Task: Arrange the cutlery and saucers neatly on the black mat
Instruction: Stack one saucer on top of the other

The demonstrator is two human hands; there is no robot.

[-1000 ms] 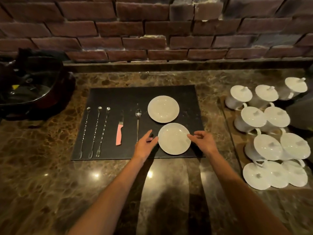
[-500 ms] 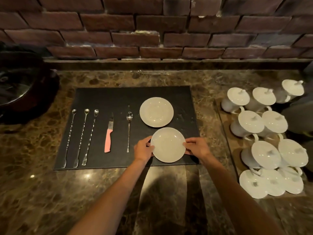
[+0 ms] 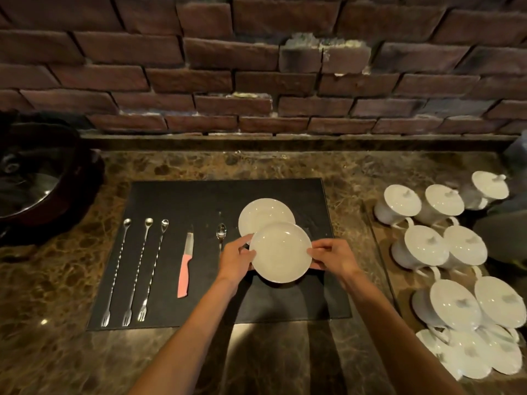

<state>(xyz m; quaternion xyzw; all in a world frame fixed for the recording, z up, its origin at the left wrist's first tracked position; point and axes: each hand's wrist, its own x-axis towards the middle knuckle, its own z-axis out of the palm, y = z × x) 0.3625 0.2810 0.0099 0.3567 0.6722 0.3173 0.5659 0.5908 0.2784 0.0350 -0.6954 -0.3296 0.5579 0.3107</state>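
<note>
A black mat (image 3: 182, 201) lies on the marble counter. Three long twisted fork-spoons (image 3: 115, 275) lie in a row at its left, then a pink-handled knife (image 3: 184, 267) and a small spoon (image 3: 221, 233). One white saucer (image 3: 262, 213) rests flat on the mat at the right. A second white saucer (image 3: 281, 252) is lifted above the mat and overlaps the near edge of the first. My left hand (image 3: 235, 259) grips its left rim and my right hand (image 3: 332, 256) grips its right rim.
Several white lidded cups (image 3: 445, 249) stand close together on a tray at the right. A dark round basin (image 3: 31, 181) sits at the left edge of the counter. A brick wall (image 3: 256, 67) rises behind the counter.
Both hands closed on the near saucer, then raised it off the mat and moved it back, so it now overlaps the far saucer. The camera has moved closer.
</note>
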